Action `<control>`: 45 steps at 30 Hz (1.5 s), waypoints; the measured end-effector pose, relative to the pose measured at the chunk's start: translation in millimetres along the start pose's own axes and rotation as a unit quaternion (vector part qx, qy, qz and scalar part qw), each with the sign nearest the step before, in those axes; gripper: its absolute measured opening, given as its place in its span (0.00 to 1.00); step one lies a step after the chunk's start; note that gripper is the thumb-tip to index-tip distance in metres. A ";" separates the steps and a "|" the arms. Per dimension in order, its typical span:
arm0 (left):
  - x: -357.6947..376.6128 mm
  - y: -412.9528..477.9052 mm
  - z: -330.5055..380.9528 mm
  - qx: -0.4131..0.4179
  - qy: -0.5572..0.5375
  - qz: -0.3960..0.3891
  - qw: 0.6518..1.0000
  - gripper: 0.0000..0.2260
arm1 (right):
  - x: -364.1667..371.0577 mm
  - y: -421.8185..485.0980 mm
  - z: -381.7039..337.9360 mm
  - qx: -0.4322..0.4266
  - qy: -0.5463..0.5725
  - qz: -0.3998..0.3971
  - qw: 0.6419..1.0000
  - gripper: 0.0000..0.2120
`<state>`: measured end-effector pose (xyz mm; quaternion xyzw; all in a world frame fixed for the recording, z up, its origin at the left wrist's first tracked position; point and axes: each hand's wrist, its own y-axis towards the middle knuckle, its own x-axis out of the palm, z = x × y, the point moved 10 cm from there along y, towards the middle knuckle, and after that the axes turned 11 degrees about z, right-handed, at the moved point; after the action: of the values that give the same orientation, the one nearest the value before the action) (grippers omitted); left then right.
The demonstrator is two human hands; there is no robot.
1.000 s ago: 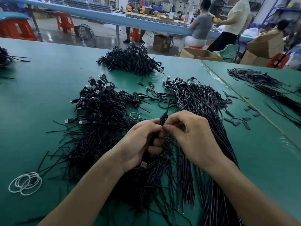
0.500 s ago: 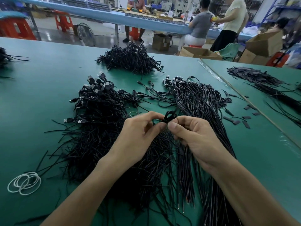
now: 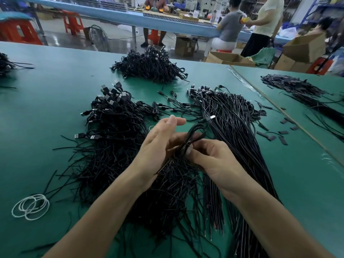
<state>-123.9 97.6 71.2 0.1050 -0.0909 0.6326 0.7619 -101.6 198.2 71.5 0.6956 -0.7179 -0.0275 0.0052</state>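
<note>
A thin black USB cable [image 3: 195,134] is folded into a loop between my hands, its silver plug end [image 3: 211,117] sticking up to the right. My right hand [image 3: 210,159] pinches the gathered strands of the loop at its base. My left hand [image 3: 158,142] stands beside the loop with its fingers stretched out straight, palm toward the cable. Both hands hover over a big heap of loose black cables [image 3: 119,138] on the green table [image 3: 46,112].
A straight bundle of cables [image 3: 229,127] lies to the right. Another black pile [image 3: 149,66] sits further back. White elastic rings [image 3: 30,206] lie at the near left. Small black tags [image 3: 273,135] are scattered right. People work at a blue bench [image 3: 167,23] behind.
The small coil pinched by both hands has opened into a taller loop. My left hand let go and spread its fingers; my right hand keeps the pinch.
</note>
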 end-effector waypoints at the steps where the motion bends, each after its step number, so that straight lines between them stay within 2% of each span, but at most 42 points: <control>1: 1.7 -0.6 1.6 -0.002 0.004 -0.011 1.000 0.23 | 3.0 -1.9 -7.5 -0.026 -0.020 -0.021 0.999 0.09; 4: 5.2 -2.4 9.5 0.025 0.033 -0.053 0.998 0.18 | 0.9 -4.2 -23.3 -0.090 -0.153 -0.036 0.984 0.15; 6: 5.4 -3.6 18.4 0.083 0.080 -0.060 0.992 0.16 | -9.5 -0.9 -27.2 -0.122 -0.259 -0.004 0.958 0.12; 8: 5.8 -4.8 24.5 0.137 0.115 -0.057 0.982 0.18 | -17.3 1.6 -31.4 -0.143 -0.315 0.022 0.938 0.08; 10: 5.8 -4.4 25.4 0.164 0.150 -0.052 0.974 0.18 | -23.2 2.9 -38.6 -0.158 -0.320 0.045 0.933 0.07; 14: -2.1 0.7 20.4 0.175 0.218 -0.005 0.960 0.07 | -32.9 5.7 -41.9 -0.157 -0.314 0.069 0.934 0.05; 17: -4.9 1.7 17.1 0.189 0.220 0.028 0.957 0.12 | -36.4 5.8 -40.8 -0.152 -0.298 0.079 0.939 0.04; 21: -9.2 3.4 -1.4 0.126 0.263 0.051 0.955 0.11 | -33.4 3.5 -46.4 -0.175 -0.269 0.104 0.941 0.05; 25: -10.5 6.9 -12.1 0.041 0.110 0.058 0.991 0.03 | -14.8 -0.5 -36.1 -0.173 -0.208 0.088 0.959 0.08; 29: -16.2 9.6 -9.7 -0.036 -0.087 0.071 0.993 0.14 | -11.8 -0.6 -23.5 -0.152 -0.199 0.069 0.966 0.09; 31: -11.6 8.7 -9.3 -0.064 -0.117 0.050 0.990 0.14 | -13.6 1.3 -15.9 -0.123 -0.191 0.060 0.972 0.09; 33: -9.8 7.7 -7.4 -0.048 -0.078 0.040 0.995 0.16 | -13.7 3.0 -10.2 -0.093 -0.182 0.047 0.978 0.09; 37: -9.8 5.3 4.2 0.044 0.003 0.032 0.998 0.17 | -20.0 6.9 -6.4 -0.057 -0.179 0.040 0.981 0.09; 40: -1.5 1.9 5.9 0.097 0.053 -0.003 0.994 0.13 | -30.6 11.1 -12.0 -0.058 -0.166 0.057 0.983 0.04; 42: -8.7 4.8 2.7 0.112 0.125 0.043 0.985 0.09 | -40.0 12.9 -17.5 -0.074 -0.161 0.082 0.981 0.04; 45: -20.0 10.0 -7.3 0.112 0.233 0.089 0.962 0.20 | -47.6 11.7 -18.9 -0.090 -0.165 0.100 0.977 0.04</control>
<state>-137.3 82.5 59.1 0.0309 0.1520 0.7107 0.6862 -110.9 245.5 92.4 0.6029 -0.7694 -0.2054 -0.0481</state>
